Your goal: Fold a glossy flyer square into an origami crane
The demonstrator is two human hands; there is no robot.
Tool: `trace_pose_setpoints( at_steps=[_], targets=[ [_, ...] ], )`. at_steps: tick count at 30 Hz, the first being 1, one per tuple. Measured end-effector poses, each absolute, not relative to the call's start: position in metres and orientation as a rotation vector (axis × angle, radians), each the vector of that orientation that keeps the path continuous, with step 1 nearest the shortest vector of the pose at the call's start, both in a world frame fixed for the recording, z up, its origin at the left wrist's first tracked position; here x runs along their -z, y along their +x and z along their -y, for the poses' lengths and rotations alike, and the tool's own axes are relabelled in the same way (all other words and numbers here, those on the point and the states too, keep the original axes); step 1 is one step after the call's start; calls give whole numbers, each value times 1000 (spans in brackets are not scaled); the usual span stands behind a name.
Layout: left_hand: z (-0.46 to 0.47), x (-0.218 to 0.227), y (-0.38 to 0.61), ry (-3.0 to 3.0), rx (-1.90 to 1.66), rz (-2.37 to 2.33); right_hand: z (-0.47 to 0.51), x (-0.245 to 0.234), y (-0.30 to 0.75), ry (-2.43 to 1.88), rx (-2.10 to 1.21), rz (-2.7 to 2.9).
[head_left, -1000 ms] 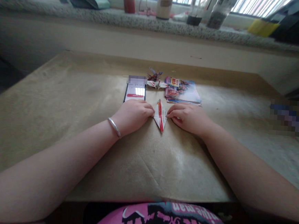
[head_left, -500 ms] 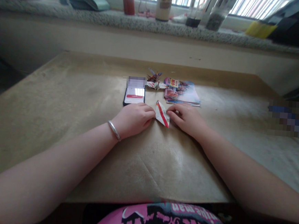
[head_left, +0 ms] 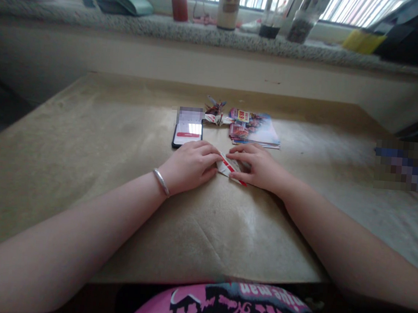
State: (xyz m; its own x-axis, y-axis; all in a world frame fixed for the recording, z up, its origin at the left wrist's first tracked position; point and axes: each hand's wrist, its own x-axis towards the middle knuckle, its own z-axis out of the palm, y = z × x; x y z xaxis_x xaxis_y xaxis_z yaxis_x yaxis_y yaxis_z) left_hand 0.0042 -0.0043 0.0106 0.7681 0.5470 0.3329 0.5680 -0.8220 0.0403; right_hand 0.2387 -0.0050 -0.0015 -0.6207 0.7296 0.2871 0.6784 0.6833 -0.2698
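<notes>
A small folded piece of white paper with red stripes (head_left: 230, 168) lies on the brown paper-covered table (head_left: 88, 132), between my two hands. My left hand (head_left: 190, 164), a silver bangle on its wrist, pinches the paper's left edge with curled fingers. My right hand (head_left: 259, 167) lies over the paper's right part, fingers pressing it down onto the table. Most of the paper is hidden under my fingers.
A phone (head_left: 188, 131) with a lit screen lies just beyond my left hand. A finished folded paper figure (head_left: 215, 112) and a stack of colourful printed sheets (head_left: 254, 128) lie behind my hands. Bottles and jars stand on the stone windowsill (head_left: 204, 31).
The folded paper stood up as a diamond between my hands; it has been turned and laid flat to the right, and my right hand has moved over it.
</notes>
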Motion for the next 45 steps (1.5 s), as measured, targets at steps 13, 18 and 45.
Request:
trace_pose_setpoints(
  at_steps=[13, 18, 45],
  targets=[
    [8, -13, 7, -2821, 443, 1160, 12, -2, 230, -1160, -198, 2518],
    [9, -10, 7, -2869, 447, 1139, 11, -1, 232, -1127, -237, 2498],
    [4, -9, 5, -3160, 812, 1243, 7, 7, 230, -1046, -433, 2311]
  ],
)
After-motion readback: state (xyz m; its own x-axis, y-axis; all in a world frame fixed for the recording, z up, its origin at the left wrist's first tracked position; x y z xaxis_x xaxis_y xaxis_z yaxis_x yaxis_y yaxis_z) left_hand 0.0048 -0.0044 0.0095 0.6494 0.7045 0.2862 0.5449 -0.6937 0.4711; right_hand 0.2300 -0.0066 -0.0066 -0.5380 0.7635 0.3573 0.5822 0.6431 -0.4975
